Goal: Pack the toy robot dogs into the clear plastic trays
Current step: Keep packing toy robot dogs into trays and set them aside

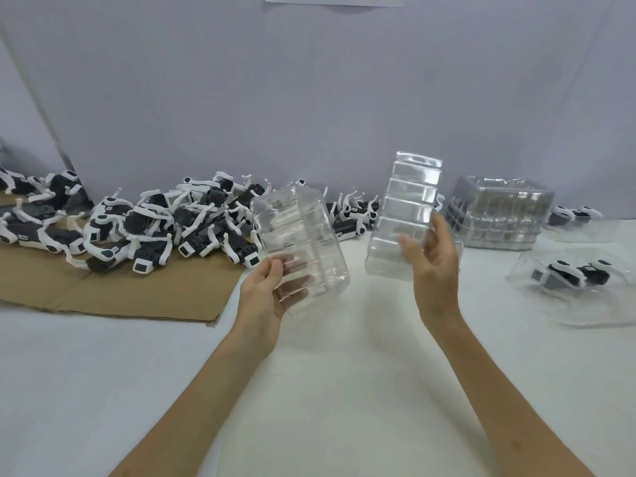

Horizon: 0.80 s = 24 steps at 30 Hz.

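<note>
Both trays are up off the bench (pixel 344 373), one per hand. L hand (pixel 272 287), approx 7 o'clock of centre, grips the left tray (pixel 303 235) by its lower edge, thumb on the near face and fingers showing through the plastic. R hand (pixel 430 266), approx 4 o'clock, pinches the right tray (pixel 406 208) at its lower right side and holds it near upright. The trays are glass-clear, glossy thin-formed shells w/ stepped ribs across. They're prob v. light, springy and slick, and would crease if squeezed mid-panel, so best to hold them at the rim or ribs. The toy robot dogs (pixel 155 222), black and white, lie heaped at 9 o'clock, partly on cardboard (pixel 120 290). A spare tray stack (pixel 499 215) sits at 3 o'clock. A packed dog (pixel 568 280) lies beyond, though whether its shell is closed isn't clear.
</note>
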Each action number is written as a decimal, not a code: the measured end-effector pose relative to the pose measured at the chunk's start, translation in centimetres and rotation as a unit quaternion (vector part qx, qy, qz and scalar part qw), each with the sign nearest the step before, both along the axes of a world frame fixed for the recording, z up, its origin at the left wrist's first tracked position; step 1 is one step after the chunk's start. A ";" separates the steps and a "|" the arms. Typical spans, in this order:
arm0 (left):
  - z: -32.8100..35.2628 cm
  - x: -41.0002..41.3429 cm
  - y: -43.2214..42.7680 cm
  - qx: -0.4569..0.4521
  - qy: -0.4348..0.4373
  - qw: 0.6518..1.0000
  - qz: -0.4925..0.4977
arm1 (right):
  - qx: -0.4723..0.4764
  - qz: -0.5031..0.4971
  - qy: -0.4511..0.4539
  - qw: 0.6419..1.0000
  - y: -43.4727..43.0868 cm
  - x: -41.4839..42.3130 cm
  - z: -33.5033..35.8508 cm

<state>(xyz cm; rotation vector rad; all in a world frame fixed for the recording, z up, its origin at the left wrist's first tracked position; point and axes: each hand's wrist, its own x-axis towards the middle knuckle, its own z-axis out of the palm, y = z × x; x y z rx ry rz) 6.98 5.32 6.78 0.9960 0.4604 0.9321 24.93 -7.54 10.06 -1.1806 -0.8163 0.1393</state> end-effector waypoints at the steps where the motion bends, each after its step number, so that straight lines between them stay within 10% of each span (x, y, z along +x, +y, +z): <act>1: 0.0 0.0 0.1 -0.008 -0.003 1.000 0.001 | -0.006 -0.026 -0.026 0.999 -0.1 0.4 0.6; 7: -0.2 0.0 0.2 -0.072 -0.023 0.997 -0.007 | -0.238 -0.238 -0.329 0.882 1.2 6.1 5.4; 14: -0.4 0.2 0.1 -0.058 -0.012 0.996 -0.066 | -0.477 -0.228 -0.429 0.732 5.0 11.4 2.8; 21: -0.3 0.0 -0.4 -0.033 -0.014 0.991 -0.128 | -0.531 -0.211 -0.363 0.736 6.0 11.6 0.8; 24: -0.5 0.1 -0.4 -0.030 -0.012 0.990 -0.140 | -0.333 -0.212 -0.272 0.878 5.4 7.8 1.7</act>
